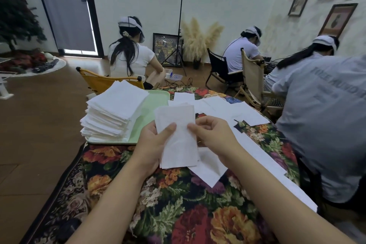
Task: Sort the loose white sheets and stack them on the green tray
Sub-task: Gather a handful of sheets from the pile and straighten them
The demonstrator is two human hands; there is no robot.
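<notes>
Left hand [153,140] curled round the left edge of a small bundle of white sheets [178,136], thumb pressed across the front, fingers hidden behind. Right hand [213,134] at the bundle's right edge, thumb tip pinching the top sheet, fingers bent behind it. Bundle held upright and slightly tilted between both hands, raised above the middle of the flowered tablecloth [178,204].

Green tray [146,117] at the far left corner of the table, just beyond and to the left of the left hand. Tall stack of white sheets [112,111] on the tray's left half, edges uneven, upper part skewed against the lower; right half of the tray bare.

Loose white sheets [217,109] scattered and overlapping over the far right part of the table, beyond the right hand; one more sheet [210,170] flat on the cloth directly below the held bundle, partly covered by it. Long white strip [277,172] along the table's right edge.

Three seated persons with white caps beyond the table, backs turned; tripod stand [179,31] by the far wall.
</notes>
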